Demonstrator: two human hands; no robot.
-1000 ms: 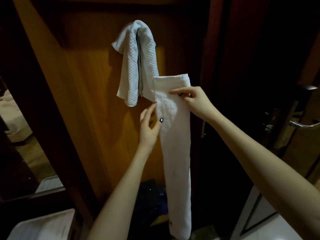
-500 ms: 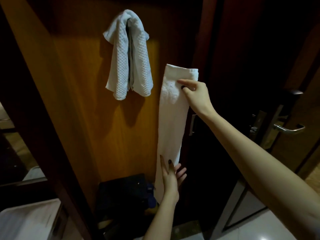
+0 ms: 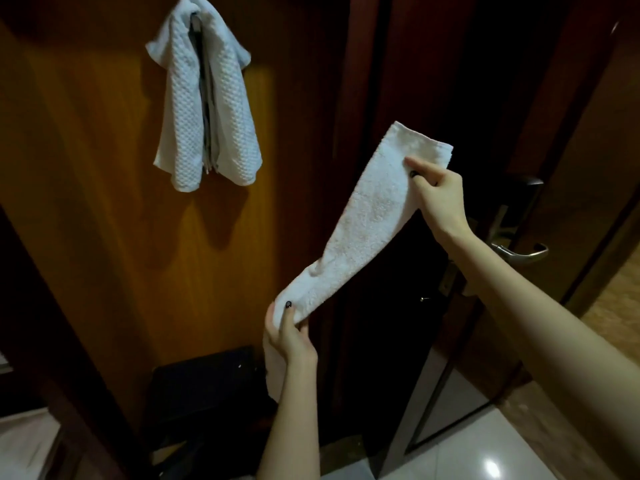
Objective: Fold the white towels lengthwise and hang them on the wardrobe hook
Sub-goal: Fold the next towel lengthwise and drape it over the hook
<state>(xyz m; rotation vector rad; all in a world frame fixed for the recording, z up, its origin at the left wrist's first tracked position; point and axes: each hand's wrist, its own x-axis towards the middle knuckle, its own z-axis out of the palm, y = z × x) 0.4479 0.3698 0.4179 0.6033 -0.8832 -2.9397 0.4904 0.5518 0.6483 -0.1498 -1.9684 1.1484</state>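
A narrow folded white towel (image 3: 367, 220) is held slantwise in the air, in front of the dark gap to the right of the wooden wardrobe panel (image 3: 104, 209). Its upper end, on the right, is pinched by the right hand (image 3: 441, 197), whose fingers (image 3: 420, 167) are clamped on the cloth just below the top edge. Its lower part, further left and nearer, is gripped by the left hand (image 3: 292, 339), with the thumb laid on the front and the other fingers curled behind. A short tail of towel hangs below that hand.

A second white towel (image 3: 183, 112), waffle-textured, is draped high on the panel, well apart to the upper left; the hook is hidden beneath it. A metal door handle (image 3: 521, 252) is seen at the right beyond the right forearm. A dark box (image 3: 204, 382) is seen low down against the panel, and glossy pale floor tiles (image 3: 467, 455) at the near right.
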